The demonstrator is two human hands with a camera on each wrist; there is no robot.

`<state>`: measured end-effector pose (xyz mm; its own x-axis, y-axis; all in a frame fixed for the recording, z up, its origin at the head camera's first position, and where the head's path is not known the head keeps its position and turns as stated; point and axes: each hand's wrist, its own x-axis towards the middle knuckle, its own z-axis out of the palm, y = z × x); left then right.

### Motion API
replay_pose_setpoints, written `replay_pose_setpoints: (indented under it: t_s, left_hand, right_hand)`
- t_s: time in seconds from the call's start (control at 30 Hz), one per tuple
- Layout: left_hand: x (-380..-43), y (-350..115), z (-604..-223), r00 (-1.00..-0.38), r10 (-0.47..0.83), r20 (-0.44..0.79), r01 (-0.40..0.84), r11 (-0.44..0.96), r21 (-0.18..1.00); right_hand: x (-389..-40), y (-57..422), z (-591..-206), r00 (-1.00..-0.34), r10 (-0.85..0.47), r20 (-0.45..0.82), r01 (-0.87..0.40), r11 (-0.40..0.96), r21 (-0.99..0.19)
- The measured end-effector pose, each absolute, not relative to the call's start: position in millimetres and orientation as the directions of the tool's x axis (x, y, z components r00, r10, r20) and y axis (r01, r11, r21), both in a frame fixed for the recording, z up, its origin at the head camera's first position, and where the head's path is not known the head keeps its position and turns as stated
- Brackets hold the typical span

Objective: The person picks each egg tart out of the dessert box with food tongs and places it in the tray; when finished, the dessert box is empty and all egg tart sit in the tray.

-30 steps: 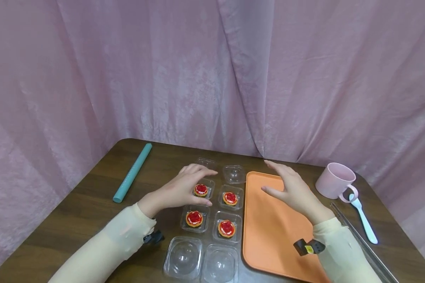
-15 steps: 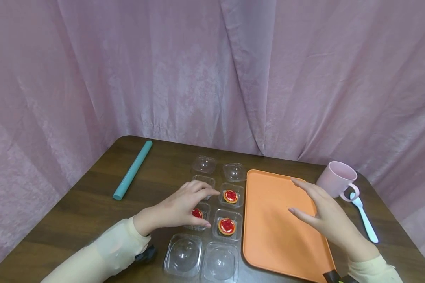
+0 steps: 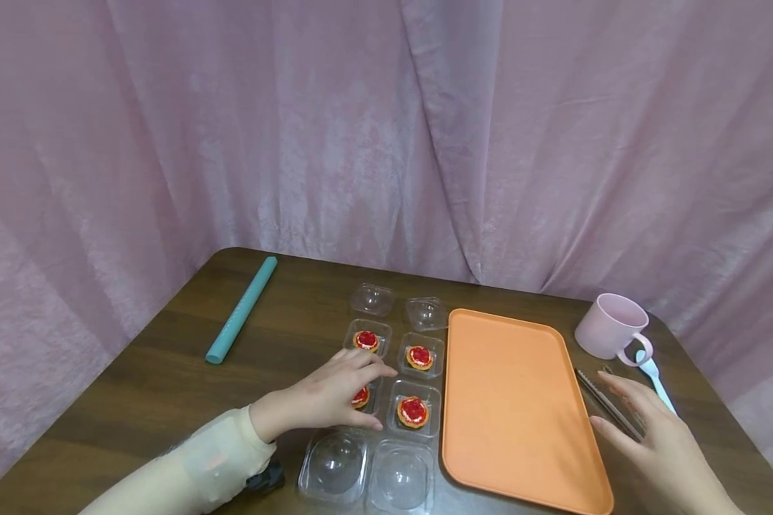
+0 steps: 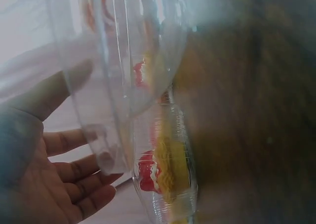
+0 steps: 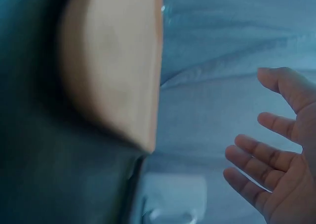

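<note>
My left hand (image 3: 325,397) hovers, fingers loosely bent, over the near left tart (image 3: 361,395) in its clear plastic box, partly hiding both. Nothing is held in it. The left wrist view shows that hand (image 4: 64,174) beside a clear lid and a red-topped tart (image 4: 165,172). Three more tarts with red tops, a far left tart (image 3: 366,340), a far right tart (image 3: 419,357) and a near right tart (image 3: 413,412), sit in clear boxes. My right hand (image 3: 666,450), spread and holding nothing, is by the metal tongs (image 3: 608,404), partly covering them.
An orange tray (image 3: 515,408) lies between the boxes and tongs. Clear domed lids (image 3: 333,465) extend in front of and behind the boxes. A pink mug (image 3: 608,329) and a pale blue utensil (image 3: 658,383) are at the right. A teal rod (image 3: 241,311) lies at the left.
My right hand has moved right and nearer from above the tray to the tongs. My left hand has come slightly nearer, uncovering the far left tart.
</note>
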<state>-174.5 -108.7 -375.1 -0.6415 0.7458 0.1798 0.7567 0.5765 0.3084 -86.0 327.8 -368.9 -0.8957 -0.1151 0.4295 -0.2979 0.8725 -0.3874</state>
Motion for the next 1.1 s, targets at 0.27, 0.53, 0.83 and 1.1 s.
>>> replay_pose_setpoints:
  t_s: [0.27,0.53,0.83,1.1]
  left_hand:
    - [-178.6,-108.8,-379.7,-0.646,0.745,0.164,0.752,0.585,0.304]
    - [-183.4,-103.5,-389.6,-0.653,0.742,0.153,0.749,0.602,0.278]
    - [-188.2,-99.5,-396.0,-0.636,0.753,0.171,0.766,0.586,0.266]
    - [-191.2,-92.6,-401.6,-0.636,0.758,0.143,0.761,0.585,0.281]
  right_hand:
    - [-81.4,364.8,-394.6,-0.95,0.02,0.313,-0.1,0.926,-0.364]
    - [-84.3,388.5,-409.3,-0.951,0.124,0.285,0.015,0.935,-0.355]
    - [-84.6,404.8,-421.2,-0.956,0.132,0.262,0.052,0.955,-0.292]
    - [-85.8,409.4,-423.3,-0.968,0.145,0.205,0.097,0.969,-0.228]
